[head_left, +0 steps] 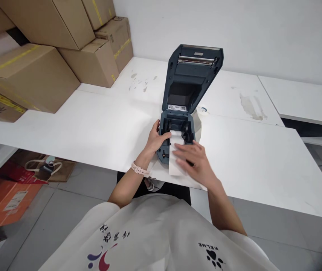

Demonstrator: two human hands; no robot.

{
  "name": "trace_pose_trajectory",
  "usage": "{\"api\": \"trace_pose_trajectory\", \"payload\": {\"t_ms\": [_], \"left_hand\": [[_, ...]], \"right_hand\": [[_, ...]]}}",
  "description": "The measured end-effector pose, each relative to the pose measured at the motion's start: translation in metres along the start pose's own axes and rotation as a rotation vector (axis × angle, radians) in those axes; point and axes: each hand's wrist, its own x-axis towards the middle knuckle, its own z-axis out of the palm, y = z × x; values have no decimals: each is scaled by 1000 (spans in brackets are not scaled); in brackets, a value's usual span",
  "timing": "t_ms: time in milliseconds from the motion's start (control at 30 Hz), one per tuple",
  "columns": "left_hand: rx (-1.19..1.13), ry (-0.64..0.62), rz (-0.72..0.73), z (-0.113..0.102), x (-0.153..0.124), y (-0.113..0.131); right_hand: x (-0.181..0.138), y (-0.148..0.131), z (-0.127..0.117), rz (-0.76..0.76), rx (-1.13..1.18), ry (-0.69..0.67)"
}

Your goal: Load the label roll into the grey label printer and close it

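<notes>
A dark blue label printer stands on the white table with its lid swung up. A strip of white label paper runs out of its bay over the front edge. My left hand, with a pink watch at the wrist, grips the printer's left front corner, thumb inside the bay. My right hand lies flat over the paper strip at the printer's front, fingers stretched and slightly blurred.
Several cardboard boxes are stacked at the back left of the table. A second white table adjoins at the right. Under the left end lie an orange box and a brown bag on the floor.
</notes>
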Motion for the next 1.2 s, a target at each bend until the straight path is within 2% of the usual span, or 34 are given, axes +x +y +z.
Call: {"api": "trace_pose_trajectory", "payload": {"t_ms": [67,133,167,267,333,367,400,467,567,667,767,900,1100,1167,1200], "left_hand": [[77,-15,-16,-1,-19,0],[143,-56,-23,-1,-43,-1],[170,-65,-23,-2,-55,-3],[199,-86,-24,-4,-81,-7],[190,-102,-29,-7,-89,-9],[179,-113,-38,-10,-90,-10],[161,-118,-51,-13,-90,-10],[110,-99,-73,-20,-88,-7],[32,-15,-42,-26,-80,2],[-16,22,30,-22,-68,12],[-13,19,43,-10,-57,15],[-19,-41,-20,3,-53,10],[-42,-46,45,6,-52,13],[12,12,98,6,-61,9],[57,93,142,7,-70,5]], "right_hand": [[24,23,-17,89,135,195],[66,53,-35,187,207,430],[92,69,-43,219,273,473],[170,103,-58,320,497,359],[203,107,-61,308,606,265],[209,102,-61,292,651,252],[208,95,-60,276,691,264],[186,74,-56,245,764,342],[121,41,-44,209,800,428],[58,17,-25,189,577,349],[23,6,-5,179,294,199],[13,6,11,181,130,177],[14,7,16,164,111,243],[13,6,17,149,129,261],[13,6,17,147,137,267]]}}
